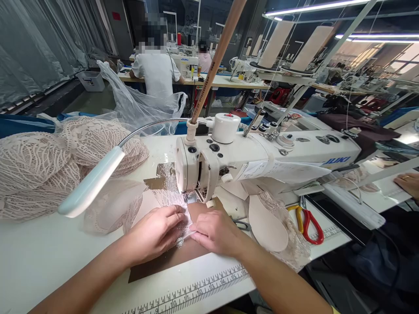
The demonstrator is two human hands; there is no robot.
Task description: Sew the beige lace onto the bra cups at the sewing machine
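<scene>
My left hand (156,232) rests on a pale pink lace piece (167,197), its curled fingers close together and pressing on the cloth. Just right of it, my right hand (214,232) pinches the lace's edge between thumb and fingers. Both hands are in front of the needle area of a white sewing machine (225,159). The lace runs under the presser foot, which is partly hidden. Beneath the hands lies a brown covering (147,271) on the machine bed. My left fingertips are partly hidden from view.
Stacked lace pieces (32,170) lie at left, under a lamp (91,183) on a bendable neck. Right of the machine are a beige cup-shaped piece (268,224) and red-and-yellow-handled scissors (310,224). A printed ruler (196,292) follows the front edge. A person (155,69) sits ahead.
</scene>
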